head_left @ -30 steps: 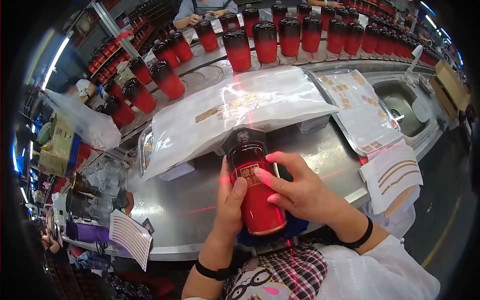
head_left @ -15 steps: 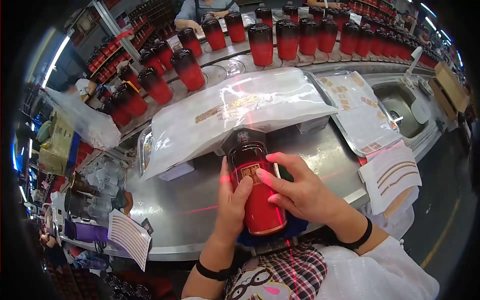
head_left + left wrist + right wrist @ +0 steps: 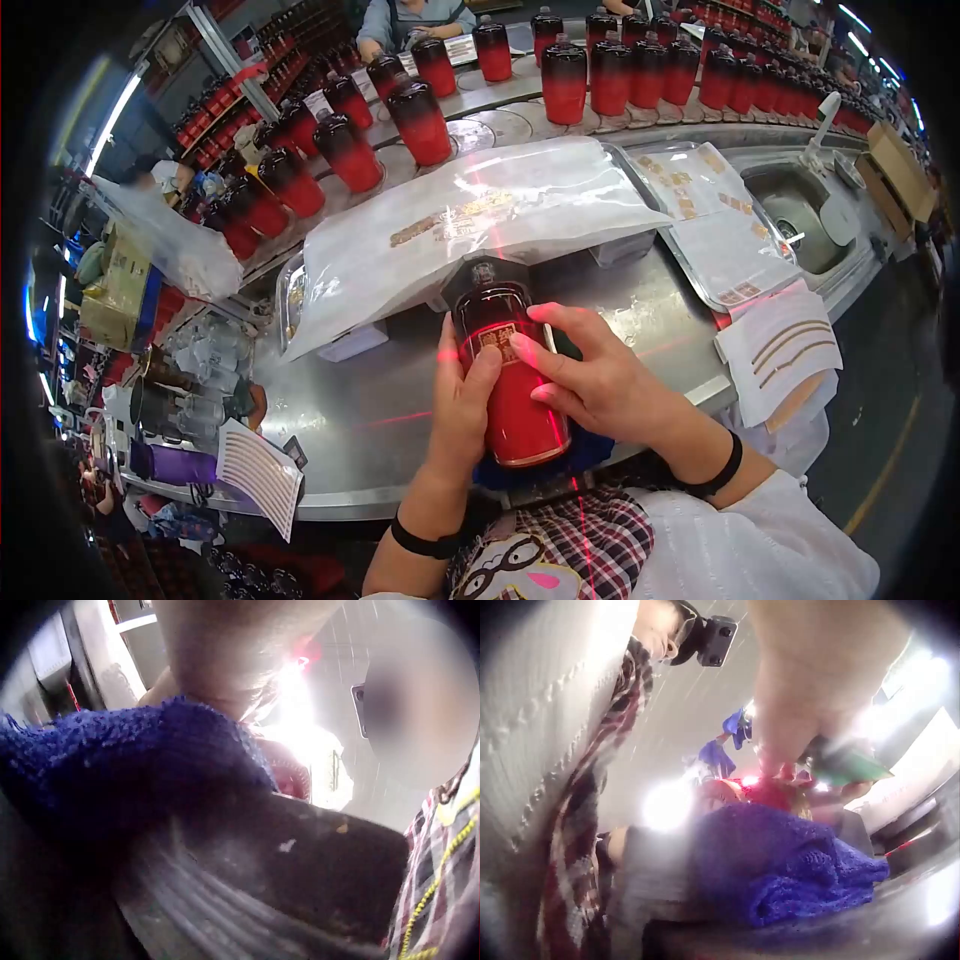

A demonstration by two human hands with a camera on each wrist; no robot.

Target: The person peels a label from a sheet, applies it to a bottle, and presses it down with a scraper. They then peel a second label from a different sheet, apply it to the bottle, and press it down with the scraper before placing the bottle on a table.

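A red bottle with a black shoulder [image 3: 522,410] lies tilted on a blue cloth [image 3: 590,455], its neck pointing away from the body. On its front is a square gold label [image 3: 497,343]. The left hand [image 3: 462,400] holds the bottle's left side, thumb on the label's lower edge. From the right, the right hand [image 3: 600,380] grips the bottle, with a fingertip at the label's right edge. In the left wrist view, the blue cloth [image 3: 135,765] hides most of the bottle. The right wrist view shows the cloth [image 3: 802,862] beneath the hand.
White sheeting [image 3: 370,240] with gold labels covers a raised stand behind the bottle. A tray [image 3: 715,240] of gold pieces and a sink [image 3: 800,215] are at right. Red and black bottles [image 3: 565,85] line a conveyor beyond. A striped sheet [image 3: 258,475] lies at left.
The bottles on the conveyor have shifted along to the right. The held bottle and both hands have stayed almost in place; the left thumb has moved slightly on the label.
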